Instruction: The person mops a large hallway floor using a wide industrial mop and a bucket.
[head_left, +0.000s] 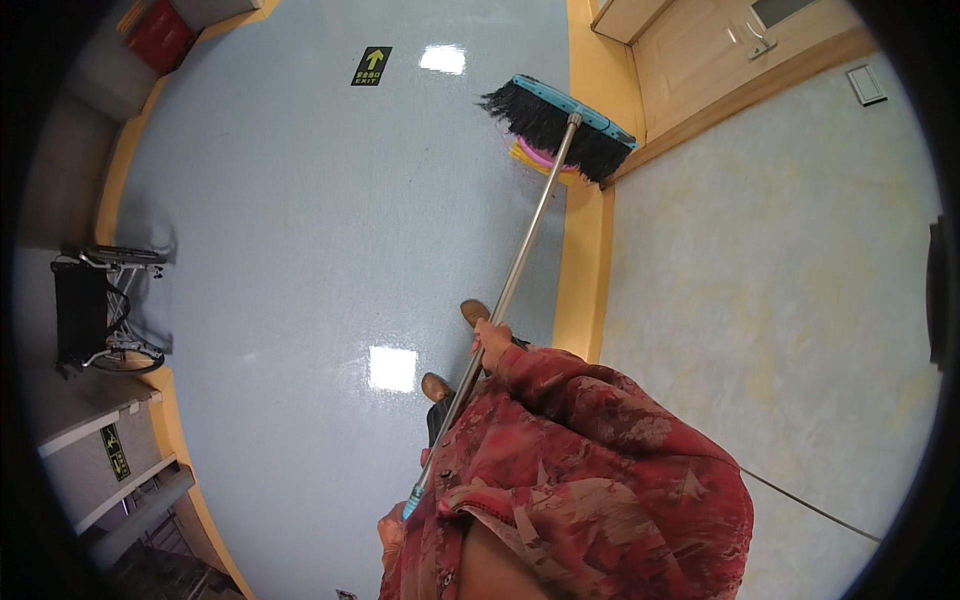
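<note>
A push broom (525, 240) with a metal handle, a blue head and black bristles slants from my body to the upper right. My right hand (492, 343) grips the middle of the handle. Around the blue grip at the handle's lower end, beside my shirt, my left hand (391, 531) is closed, partly hidden. The broom head (574, 120) is by the yellow floor border near a door. Something pink and yellow (536, 156) shows partly behind the bristles; what it is I cannot tell.
Along the left wall stands a folded wheelchair (82, 311), with a red box (159, 36) farther up. A wooden door (697, 60) and pale wall (750, 262) are on the right. Shiny blue-grey floor (300, 225) bears an exit sign (371, 66). Stairs (161, 525) show lower left.
</note>
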